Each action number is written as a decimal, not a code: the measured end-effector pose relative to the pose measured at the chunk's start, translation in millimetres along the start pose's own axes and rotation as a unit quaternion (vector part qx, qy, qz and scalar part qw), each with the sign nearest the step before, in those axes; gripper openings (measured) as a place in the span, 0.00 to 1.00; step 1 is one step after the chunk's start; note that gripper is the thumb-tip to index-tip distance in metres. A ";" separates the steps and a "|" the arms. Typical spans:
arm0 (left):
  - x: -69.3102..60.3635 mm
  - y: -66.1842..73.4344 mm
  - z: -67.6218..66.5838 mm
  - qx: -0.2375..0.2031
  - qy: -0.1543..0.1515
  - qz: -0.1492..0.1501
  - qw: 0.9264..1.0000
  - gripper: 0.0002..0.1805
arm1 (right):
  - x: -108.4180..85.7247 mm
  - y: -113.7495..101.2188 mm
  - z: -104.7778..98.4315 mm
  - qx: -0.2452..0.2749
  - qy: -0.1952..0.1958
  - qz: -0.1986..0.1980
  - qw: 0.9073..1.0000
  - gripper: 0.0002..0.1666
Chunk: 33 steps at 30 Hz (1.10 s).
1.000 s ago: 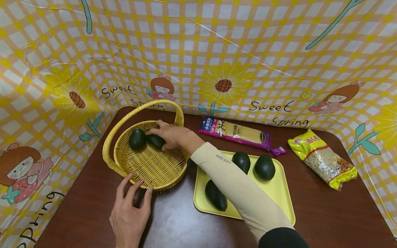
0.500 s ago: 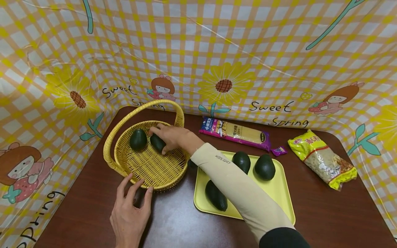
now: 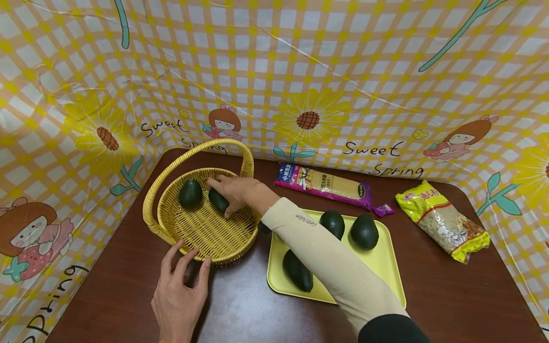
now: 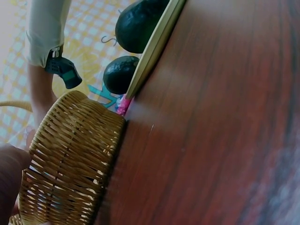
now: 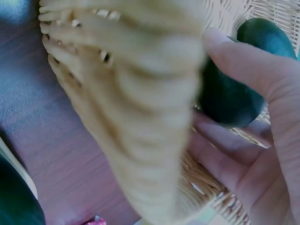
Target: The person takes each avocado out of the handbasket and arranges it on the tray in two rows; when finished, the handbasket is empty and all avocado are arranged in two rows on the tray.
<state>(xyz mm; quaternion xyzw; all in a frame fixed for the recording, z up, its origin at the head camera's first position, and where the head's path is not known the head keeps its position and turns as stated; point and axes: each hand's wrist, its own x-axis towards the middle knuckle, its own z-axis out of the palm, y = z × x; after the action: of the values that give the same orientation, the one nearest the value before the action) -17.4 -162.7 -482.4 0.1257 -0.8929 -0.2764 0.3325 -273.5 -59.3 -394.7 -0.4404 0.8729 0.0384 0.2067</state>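
Observation:
A yellow wicker basket with an arched handle stands at the left of the table. Inside it, my right hand holds an avocado between thumb and fingers; in the right wrist view this avocado rests low against the weave. To its left another avocado lies against the basket's far side. My left hand is at the near rim, fingertips touching it, fingers spread and slightly bent. From the left wrist, the basket's outer wall shows beside that hand.
A yellow tray right of the basket bears avocados, among them one at its far right; my sleeved right forearm crosses above it. Behind lie a noodle packet and a small purple packet. A yellow bag lies far right.
Within the basket, my right hand has shifted slightly toward me and turned the avocado, leaving a gap from the other one. The left hand has stayed at the rim.

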 end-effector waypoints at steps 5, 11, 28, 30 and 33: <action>0.4 0.5 0.0 0.000 0.000 0.000 1.000 0.19 | -2.7 -0.8 -3.7 -0.017 -0.010 0.003 1.000 0.54; -0.2 -0.2 0.5 -0.005 0.006 0.004 1.000 0.19 | -10.9 1.2 -5.6 -0.016 0.000 -0.015 1.000 0.52; -0.3 1.1 -0.4 0.004 -0.001 0.002 1.000 0.19 | -46.5 9.4 -3.2 0.032 0.064 -0.036 0.997 0.52; -0.9 0.8 -0.4 0.006 -0.001 0.001 1.000 0.19 | -50.8 10.2 -2.1 0.033 0.072 -0.035 0.996 0.52; -1.5 0.0 -0.4 0.009 -0.002 0.000 1.000 0.19 | -57.2 11.6 -0.2 0.036 0.088 -0.039 0.995 0.52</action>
<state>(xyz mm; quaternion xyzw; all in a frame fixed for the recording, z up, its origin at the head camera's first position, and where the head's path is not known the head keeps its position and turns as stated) -16.1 -162.3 -483.0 0.1286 -0.8960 -0.2682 0.3298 -252.6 -9.2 -373.3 -0.4680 0.8706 -0.0400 0.1465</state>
